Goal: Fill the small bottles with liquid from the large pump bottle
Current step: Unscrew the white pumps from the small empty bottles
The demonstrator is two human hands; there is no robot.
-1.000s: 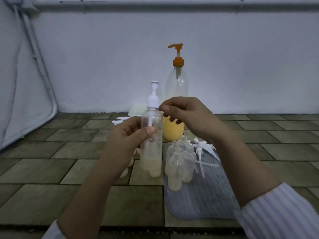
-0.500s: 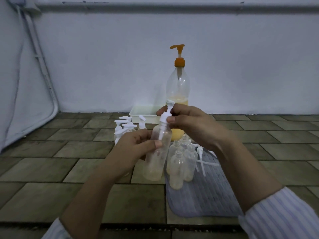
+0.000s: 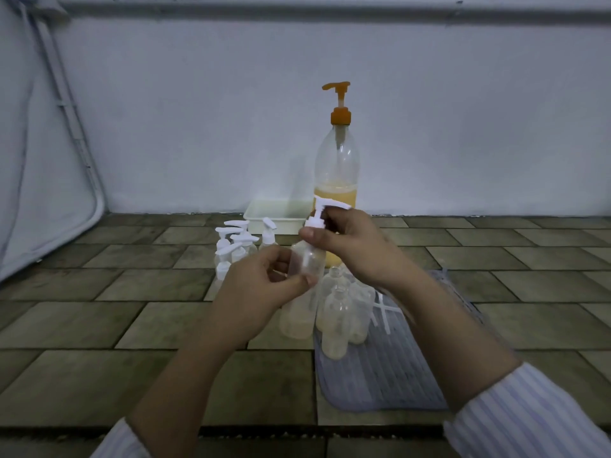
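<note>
My left hand grips a small clear bottle by its middle, tilted slightly, pale liquid in its lower part. My right hand pinches the white pump cap sitting on that bottle's neck. Behind them stands the large pump bottle with an orange pump, about a third full of yellow liquid. Several open small bottles stand on a grey mat just below my right wrist.
Several small bottles fitted with white pumps stand to the left of my hands. A white tray sits against the wall behind them. Loose white pump tubes lie on the mat. The surface is tiled; a white wall closes the back.
The held bottle came lower and tilted. The white pump went down into its neck, and my right hand now pinches the cap at the collar.
</note>
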